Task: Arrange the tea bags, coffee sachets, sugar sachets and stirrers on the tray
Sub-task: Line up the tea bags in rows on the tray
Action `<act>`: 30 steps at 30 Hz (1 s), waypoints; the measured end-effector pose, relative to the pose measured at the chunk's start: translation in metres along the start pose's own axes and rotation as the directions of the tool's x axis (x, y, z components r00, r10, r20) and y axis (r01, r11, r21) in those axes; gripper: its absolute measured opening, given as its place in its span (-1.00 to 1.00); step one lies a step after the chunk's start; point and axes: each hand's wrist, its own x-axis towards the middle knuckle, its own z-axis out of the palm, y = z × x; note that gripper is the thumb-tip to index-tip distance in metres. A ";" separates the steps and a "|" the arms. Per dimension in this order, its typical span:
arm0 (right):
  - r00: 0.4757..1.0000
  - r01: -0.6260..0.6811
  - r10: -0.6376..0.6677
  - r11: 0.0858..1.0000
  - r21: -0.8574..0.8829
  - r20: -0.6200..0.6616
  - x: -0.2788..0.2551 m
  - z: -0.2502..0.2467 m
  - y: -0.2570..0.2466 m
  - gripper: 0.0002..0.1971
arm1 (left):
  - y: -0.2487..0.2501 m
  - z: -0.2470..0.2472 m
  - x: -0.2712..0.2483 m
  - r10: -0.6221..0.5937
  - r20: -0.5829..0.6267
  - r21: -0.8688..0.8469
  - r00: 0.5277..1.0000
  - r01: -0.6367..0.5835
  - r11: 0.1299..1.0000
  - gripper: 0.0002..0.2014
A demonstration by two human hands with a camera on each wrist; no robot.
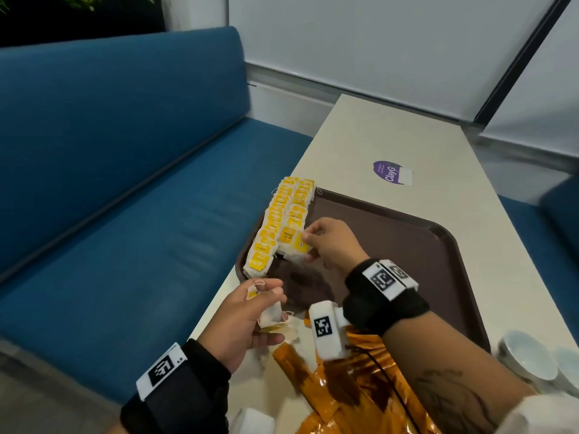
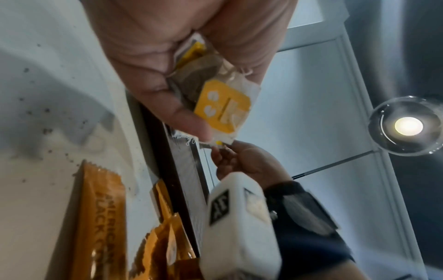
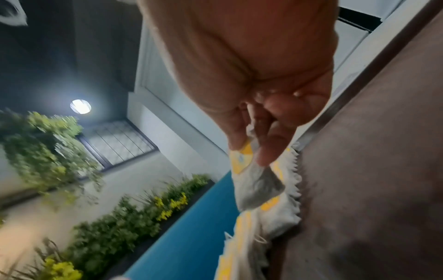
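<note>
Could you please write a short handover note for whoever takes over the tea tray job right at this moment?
Left hand: grips a small bunch of loose tea bags above the table's near edge.
Right hand: pinches one tea bag at the near end of the rows.
Tray: brown, on the table; two overlapping rows of yellow-tagged tea bags lie along its left edge, the rest bare.
Coffee sachets: orange, piled on the table in front of the tray.
Done: most tea bags laid out.
Left: the held tea bags, then coffee sachets; sugar sachets and stirrers are not clearly in view.
</note>
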 end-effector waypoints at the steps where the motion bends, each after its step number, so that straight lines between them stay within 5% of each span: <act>1: 0.999 -0.031 0.032 0.999 -0.020 0.040 0.008 0.006 0.001 -0.95 | 0.000 -0.002 0.001 -0.013 0.009 -0.016 1.000 0.013 1.000 -0.86; 5: 0.984 -0.106 0.126 0.983 -0.152 0.128 0.039 0.022 0.006 -0.77 | 0.002 -0.009 0.005 -0.047 0.002 -0.095 0.999 0.047 0.994 -0.82; 13: 0.988 -0.115 0.128 0.984 -0.137 0.087 0.057 0.028 0.005 -0.78 | 0.003 -0.014 0.005 -0.084 0.094 -0.248 0.992 0.105 0.963 -0.73; 18: 0.994 0.101 -0.091 0.965 -0.241 0.053 0.026 0.008 -0.008 -0.83 | 0.006 -0.010 0.005 -0.101 0.142 -0.360 0.985 0.146 0.922 -0.71; 20: 0.964 0.212 -0.175 0.960 -0.185 0.200 -0.004 -0.005 -0.017 -0.84 | 0.006 -0.007 0.004 -0.099 0.151 -0.389 0.984 0.151 0.909 -0.69; 23: 0.849 0.242 -0.231 0.969 0.039 0.475 -0.051 -0.020 -0.022 -0.80 | 0.005 0.000 0.001 -0.081 0.176 -0.415 0.981 0.149 0.898 -0.67; 25: 0.810 0.280 -0.204 0.958 -0.057 0.549 -0.071 -0.023 -0.017 -0.72 | 0.004 0.006 -0.001 -0.089 0.176 -0.414 0.980 0.156 0.897 -0.70; 27: 0.835 0.370 -0.189 0.889 -0.272 0.518 -0.080 -0.020 -0.008 -0.73 | 0.002 0.011 -0.005 -0.110 0.186 -0.418 0.976 0.180 0.891 -0.69; 30: 0.866 0.357 -0.242 0.912 -0.203 0.437 -0.086 -0.021 0.003 -0.87 | -0.002 0.016 -0.008 -0.125 0.194 -0.427 0.973 0.198 0.883 -0.65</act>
